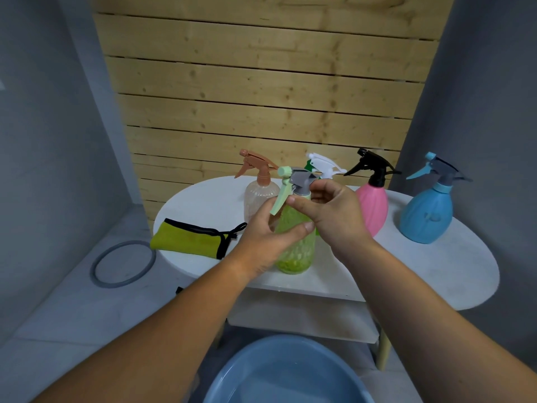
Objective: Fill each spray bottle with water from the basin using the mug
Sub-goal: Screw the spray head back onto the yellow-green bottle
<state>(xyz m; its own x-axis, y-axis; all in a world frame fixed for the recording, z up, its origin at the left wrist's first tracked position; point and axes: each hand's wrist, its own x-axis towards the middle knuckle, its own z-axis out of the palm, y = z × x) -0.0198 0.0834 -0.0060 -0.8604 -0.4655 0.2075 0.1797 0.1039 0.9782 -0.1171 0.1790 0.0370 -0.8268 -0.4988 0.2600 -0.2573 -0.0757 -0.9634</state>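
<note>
Head view: a white oval desk (436, 271) stands before a wall (261, 82) of pale wooden slats, between grey side walls (43, 141), on a grey floor (58, 330). A green bottle (296, 251) stands on the desk toward its near edge, its spray head (302, 178) on top.

Left of the green bottle lies a folded yellow-green cloth (186, 238) with black edging. Further left, a grey ring (128, 243) lies on the floor. Just behind the green bottle stand a clear bottle (257, 199) with a peach top and a white spray head (322, 164) whose bottle is hidden. To its right stand a pink bottle (373, 207) and, beyond that, a blue bottle (425, 213). Below and in front of it sits a blue basin (250, 356) holding water.

The left hand (267, 242) wraps the green bottle's body, thumb across the front. The right hand (334, 216) curls its fingers round the collar under the spray head.
</note>
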